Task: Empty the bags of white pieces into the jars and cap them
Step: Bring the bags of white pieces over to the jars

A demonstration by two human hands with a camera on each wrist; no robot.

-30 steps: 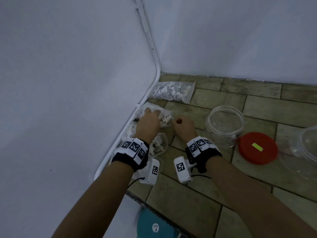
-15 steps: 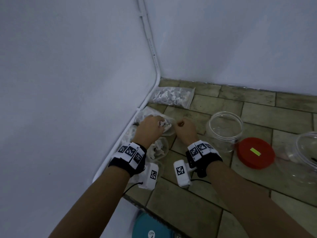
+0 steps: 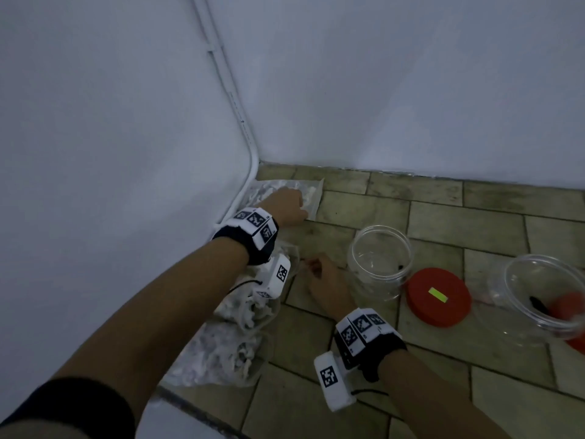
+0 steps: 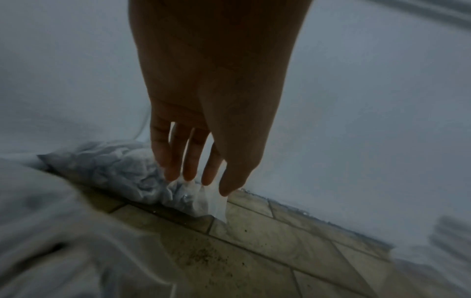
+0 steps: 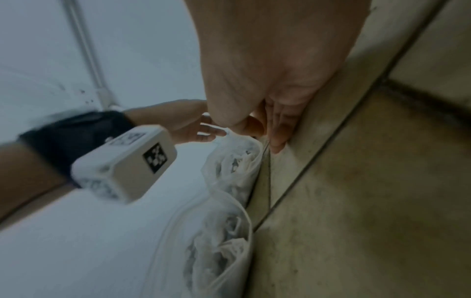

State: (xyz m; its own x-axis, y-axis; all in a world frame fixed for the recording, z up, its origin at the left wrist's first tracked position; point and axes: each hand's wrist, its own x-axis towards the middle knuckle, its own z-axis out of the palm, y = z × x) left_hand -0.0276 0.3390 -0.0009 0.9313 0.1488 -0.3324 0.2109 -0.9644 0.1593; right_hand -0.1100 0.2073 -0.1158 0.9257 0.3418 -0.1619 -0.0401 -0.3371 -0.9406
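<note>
We found ourselves in a bare room corner: plain white walls [image 3: 380,90] met beyond the hands, a white conduit [image 3: 243,128] ran down the corner, and worn tiled floor [image 3: 443,217] lay beneath them.

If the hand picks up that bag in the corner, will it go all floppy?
Probably floppy: the bag is thin, crinkled clear plastic. Its loose white pieces would likely slide and sag downward. The left hand only reaches it with straight fingers.

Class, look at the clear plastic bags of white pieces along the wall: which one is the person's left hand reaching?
The far clear plastic bag in the corner: the left hand reaches it with straight fingers. The other bags lie nearer, under the forearm.
</note>
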